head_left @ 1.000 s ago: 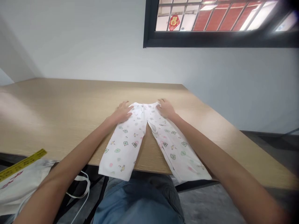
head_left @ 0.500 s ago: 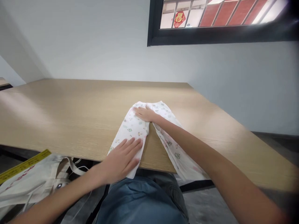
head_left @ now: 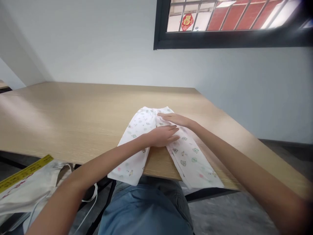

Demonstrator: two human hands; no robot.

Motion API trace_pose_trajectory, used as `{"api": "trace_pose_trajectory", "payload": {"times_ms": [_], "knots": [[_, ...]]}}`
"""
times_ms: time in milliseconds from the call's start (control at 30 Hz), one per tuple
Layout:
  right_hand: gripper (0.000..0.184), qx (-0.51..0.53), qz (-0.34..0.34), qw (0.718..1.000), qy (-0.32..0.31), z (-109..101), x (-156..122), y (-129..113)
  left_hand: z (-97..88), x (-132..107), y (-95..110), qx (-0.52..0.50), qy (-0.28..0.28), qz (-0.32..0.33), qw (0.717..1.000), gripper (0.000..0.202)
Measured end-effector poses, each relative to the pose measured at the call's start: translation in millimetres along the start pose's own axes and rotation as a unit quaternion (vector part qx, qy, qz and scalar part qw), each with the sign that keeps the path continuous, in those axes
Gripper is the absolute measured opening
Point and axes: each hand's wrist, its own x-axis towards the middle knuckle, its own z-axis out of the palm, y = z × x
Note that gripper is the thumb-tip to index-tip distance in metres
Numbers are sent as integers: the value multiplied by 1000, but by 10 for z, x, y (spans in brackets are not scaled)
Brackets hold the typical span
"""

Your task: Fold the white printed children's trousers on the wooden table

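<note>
**Left hand (head_left: 161,136) and right hand (head_left: 177,119) lie open on the trousers (head_left: 186,163)**

Working across my feed from the left, I get a canvas tote bag (head_left: 26,195) at the bottom corner, below the counter (head_left: 73,114) and off its near edge. A yellow strip (head_left: 25,173) with red print lies across the top of the bag, and it looks like a ruler, though I can't be sure from here. A white cord (head_left: 94,195) loops down just right of the bag, under my left forearm.

The trousers lie flat on the counter, white with a small pastel print, waistband away from me and legs spread toward me. The left cuff hangs past the near edge, and the right cuff sits about at that edge.

My left hand reaches in from the left, open and palm down, fingers together. It presses on the cloth near the crotch, with the fingertips pointing right, and holds nothing.

My right hand comes in from the right, above the left one, also open and palm down, with the fingers pointing left near the waistband. It isn't gripping anything, and I can't tell whether the palm is touching the cloth.

My jeans (head_left: 144,209) fill the bottom centre, and a black-framed window (head_left: 227,24) sits high on the right
</note>
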Motion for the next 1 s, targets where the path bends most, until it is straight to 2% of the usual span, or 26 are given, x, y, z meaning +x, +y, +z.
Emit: {"api": "trace_pose_trajectory", "payload": {"times_ms": [67,133,200,300,367,400,433,500,533,600,667,700,800,867,1000], "knots": [[47,-18,32,999,-29,-40,-121,85,110,352,-17,5,-17,3,1000,47],[49,-43,20,998,-45,-20,-133,199,218,502,64,7,-26,2,1000,50],[51,-78,-20,996,-39,26,-45,325,313,440,249,9,-39,10,999,54],[52,-134,-44,990,6,87,177,482,461,94,678,20,-36,24,999,63],[51,-151,-34,987,48,112,303,546,597,-140,983,47,2,16,999,69],[50,-147,-29,986,71,122,343,568,680,-221,1115,79,42,-3,996,71],[48,-136,-25,986,95,132,366,586,770,-269,1224,122,97,-22,988,67],[42,-104,-20,982,155,151,369,615,949,-277,1367,215,213,-65,951,49],[38,-89,-15,977,192,159,356,628,1023,-250,1405,250,259,-84,929,40],[34,-70,10,960,271,166,323,651,1118,-183,1433,284,304,-117,902,30],[37,-70,46,944,318,153,295,666,1141,-145,1427,276,303,-128,903,28],[40,-75,64,941,322,138,285,668,1133,-143,1420,265,299,-123,908,28],[43,-83,113,948,286,62,246,637,1081,-186,1394,217,278,-100,931,29],[37,-60,140,954,257,-2,193,578,1039,-215,1370,176,256,-93,946,28],[21,55,165,967,188,-114,36,384,878,-243,1269,49,190,-74,978,19]]}}
